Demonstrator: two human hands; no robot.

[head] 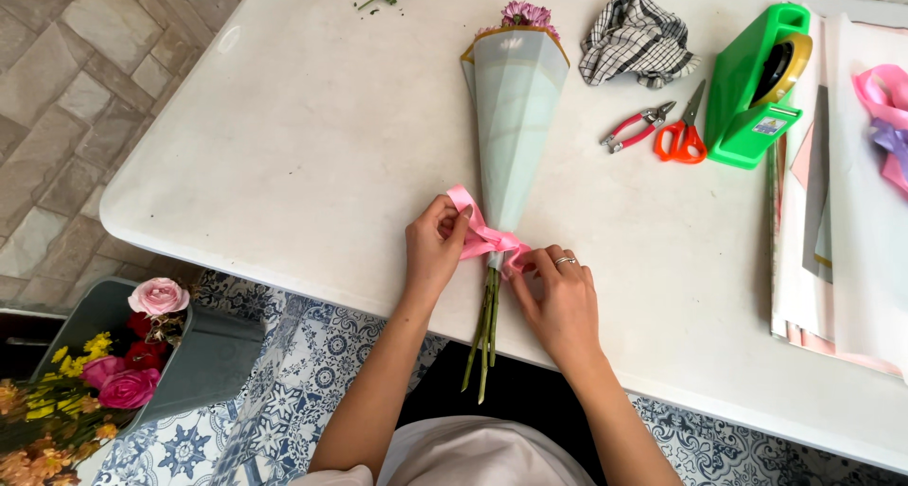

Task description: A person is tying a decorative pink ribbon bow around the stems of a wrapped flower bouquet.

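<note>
A bouquet wrapped in a pale grey paper cone lies on the white table, pink flowers showing at its far end and green stems sticking out over the near edge. A pink ribbon is wound round the narrow neck of the cone. My left hand pinches a loop of the ribbon on the left side. My right hand, wearing a ring, pinches the ribbon on the right side of the neck.
A checked cloth, red-handled pliers, orange scissors and a green tape dispenser sit at the right. Sheets of wrapping paper and ribbons lie at far right. A grey bucket of flowers stands on the floor at left.
</note>
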